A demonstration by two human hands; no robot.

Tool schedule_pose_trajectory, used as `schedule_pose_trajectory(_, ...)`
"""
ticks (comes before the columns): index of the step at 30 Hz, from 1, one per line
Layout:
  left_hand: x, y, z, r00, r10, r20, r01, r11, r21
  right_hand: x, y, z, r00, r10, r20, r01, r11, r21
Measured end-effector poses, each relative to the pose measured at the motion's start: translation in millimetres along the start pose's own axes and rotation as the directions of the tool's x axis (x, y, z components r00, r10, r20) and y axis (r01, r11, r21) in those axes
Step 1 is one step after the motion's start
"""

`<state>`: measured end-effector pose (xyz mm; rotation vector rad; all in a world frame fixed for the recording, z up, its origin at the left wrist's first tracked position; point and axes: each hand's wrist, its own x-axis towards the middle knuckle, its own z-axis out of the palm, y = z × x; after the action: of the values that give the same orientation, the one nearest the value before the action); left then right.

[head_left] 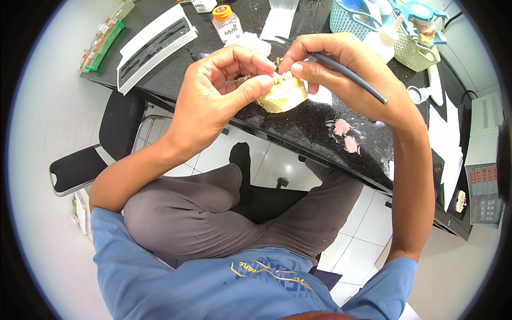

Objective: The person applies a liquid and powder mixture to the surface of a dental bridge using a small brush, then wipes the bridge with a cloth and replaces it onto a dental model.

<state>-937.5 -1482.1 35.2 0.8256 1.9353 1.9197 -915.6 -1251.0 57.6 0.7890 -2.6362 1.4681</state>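
A yellow plaster dental cast [284,99] with a row of pale teeth along its upper edge is held over the near edge of the black worktop. My left hand [205,98] is closed at its left side, thumb and fingertips against the cast by the teeth. My right hand [352,66] meets it from the other side, thumb and index finger pinched beside the teeth. A slim instrument with a dark blue-grey handle [356,81] lies across that right hand, tucked between the fingers, its thin tip pointing away to the left. My fingers partly hide the cast's back.
Pink lumps [341,127] and white powder lie on the black worktop [314,141]. Behind the hands stands an orange-capped jar [227,28]. Farther right are a teal basket [346,18], a white bottle [385,38] and a keypad device [484,176]. A black chair [120,122] stands left.
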Motion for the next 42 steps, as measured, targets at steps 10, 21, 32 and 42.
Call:
schedule_pose_trajectory(10,-1.9,-2.0,-1.3,1.000,-0.010,0.000,0.010,0.999,-0.041,3.3,-0.1,-3.2,0.996,0.014,0.085,-0.014,1.000,0.004)
schedule_pose_trajectory(21,-1.5,-2.0,1.1,0.999,0.032,-0.011,-0.032,0.999,-0.010,1.0,3.7,-0.8,0.998,0.010,0.069,-0.018,0.993,0.117)
schedule_pose_trajectory(32,-3.1,-2.9,-0.3,1.000,0.012,0.002,-0.012,0.999,0.042,-0.1,-0.1,-2.5,0.997,0.008,0.080,-0.020,0.989,0.147)
schedule_pose_trajectory(42,-3.7,-1.6,-1.9,0.999,-0.040,0.022,0.039,0.999,0.038,2.4,2.4,1.5,0.998,-0.016,0.068,0.007,0.991,0.131)
